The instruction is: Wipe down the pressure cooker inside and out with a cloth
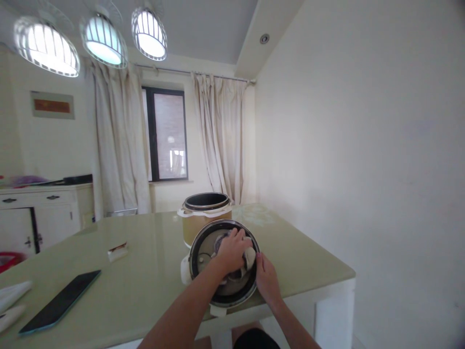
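A round pressure cooker lid (207,264) stands tilted at the table's front edge, its metal inner side turned toward me. My left hand (234,249) lies over that inner side with its fingers curled on a light crumpled cloth (249,258), which is partly hidden under the palm. On the lid's right rim, my right hand (268,278) grips the edge between thumb and fingers. Just behind the lid stands the cooker body (189,225), cream and gold, with its top uncovered and a dark pot rim showing. The lid hides its lower right part.
A dark tablet-like slab (61,303) lies on the pale green table (145,271) at the left, beside white objects (12,295) cut off by the frame. Farther back is a small white box-like item (118,252). A wall (363,145) rises along the right.
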{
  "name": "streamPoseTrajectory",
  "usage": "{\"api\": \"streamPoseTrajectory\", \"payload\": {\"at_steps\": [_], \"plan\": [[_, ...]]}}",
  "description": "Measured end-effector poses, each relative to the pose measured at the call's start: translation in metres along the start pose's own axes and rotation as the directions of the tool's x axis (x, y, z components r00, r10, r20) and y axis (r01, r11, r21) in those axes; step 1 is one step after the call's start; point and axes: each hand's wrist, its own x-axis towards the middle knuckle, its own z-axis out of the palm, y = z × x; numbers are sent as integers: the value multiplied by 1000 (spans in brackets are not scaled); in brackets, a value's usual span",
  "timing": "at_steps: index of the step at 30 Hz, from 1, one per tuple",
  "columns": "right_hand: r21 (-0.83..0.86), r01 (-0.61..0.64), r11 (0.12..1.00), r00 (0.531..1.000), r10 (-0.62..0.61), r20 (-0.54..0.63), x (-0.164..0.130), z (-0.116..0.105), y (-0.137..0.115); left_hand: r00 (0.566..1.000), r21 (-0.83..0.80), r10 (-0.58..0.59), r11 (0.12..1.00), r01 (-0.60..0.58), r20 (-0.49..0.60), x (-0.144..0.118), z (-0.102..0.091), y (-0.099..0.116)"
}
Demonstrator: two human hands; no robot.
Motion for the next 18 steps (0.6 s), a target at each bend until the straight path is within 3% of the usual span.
{"api": "streamPoseTrajectory", "payload": {"at_steps": [4,11,14,18], "plan": [[1,-7,1000,1000,7,-21,1,3,5,990,-52,135,990,-133,31,-4,3,6],[47,10,999,999,-8,-31,3,4,4,934,-136,293,953,-269,207,-19,-6,-12],[60,1,998,1000,0,-8,3,2,2,933,-153,291,953,-263,212,-24,-13,-21],[78,-26,997,1000,25,4,2,1,-1,967,-110,169,983,-150,192,-26,-16,-42]]}}
